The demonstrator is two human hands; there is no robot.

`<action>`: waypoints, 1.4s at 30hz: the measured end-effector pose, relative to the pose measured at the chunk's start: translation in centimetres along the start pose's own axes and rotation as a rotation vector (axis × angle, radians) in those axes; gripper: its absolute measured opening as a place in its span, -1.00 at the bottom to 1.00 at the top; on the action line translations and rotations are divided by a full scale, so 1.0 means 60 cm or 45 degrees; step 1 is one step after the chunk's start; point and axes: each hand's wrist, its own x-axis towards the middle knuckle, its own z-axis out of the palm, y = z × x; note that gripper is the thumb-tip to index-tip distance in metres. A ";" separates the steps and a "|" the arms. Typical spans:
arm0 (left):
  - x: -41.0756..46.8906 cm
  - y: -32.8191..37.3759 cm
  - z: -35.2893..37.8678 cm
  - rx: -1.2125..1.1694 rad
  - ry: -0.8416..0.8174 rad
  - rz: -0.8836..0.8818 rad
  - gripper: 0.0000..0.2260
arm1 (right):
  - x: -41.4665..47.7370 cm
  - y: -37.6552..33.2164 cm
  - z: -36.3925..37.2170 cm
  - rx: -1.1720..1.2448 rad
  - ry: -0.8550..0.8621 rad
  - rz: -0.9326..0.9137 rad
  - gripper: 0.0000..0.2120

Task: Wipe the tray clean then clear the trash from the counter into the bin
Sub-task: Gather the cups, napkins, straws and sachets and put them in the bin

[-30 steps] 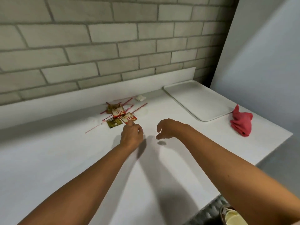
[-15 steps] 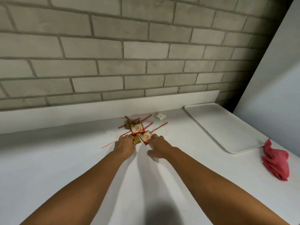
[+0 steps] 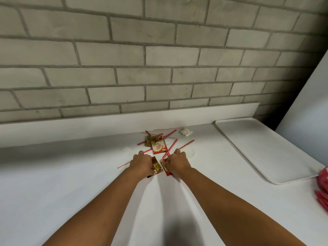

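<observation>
**Counter (image 3: 71,183) with litter at twelve o'clock, tray (image 3: 266,148) at two**

A brick wall (image 3: 124,59) filled the upper half of the view, with the white counter running along its foot. The white tray lay flat on the counter at two o'clock from the hands, with one short end close to the wall. A red cloth (image 3: 322,189) sat bunched at three o'clock, just beside the tray's near corner and cut off by the frame edge.

Both forearms reached straight ahead, knuckles up. The left hand (image 3: 142,163) had its fingers curled around a gold packet (image 3: 157,166). The right hand (image 3: 177,161), just beside it, pinched a red packet (image 3: 165,167) at its edge. At twelve o'clock from the hands lay a creamer packet (image 3: 159,147), with another gold wrapper (image 3: 150,140) behind it. Thin red-and-white straws (image 3: 186,145) were scattered among them. A crumpled tissue (image 3: 186,131) sat at one o'clock, near the wall.
</observation>
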 end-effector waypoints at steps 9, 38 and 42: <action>0.009 -0.019 -0.002 -0.370 -0.257 -0.097 -0.52 | 0.001 0.000 -0.040 0.259 -0.325 0.002 -0.53; 0.037 -0.094 -0.052 -1.779 0.302 -0.483 -0.80 | 0.140 -0.052 -0.037 0.014 0.034 0.104 -0.40; 0.041 -0.110 -0.051 -1.832 0.323 -0.527 -0.85 | 0.160 -0.059 -0.049 0.047 -0.100 0.126 -0.58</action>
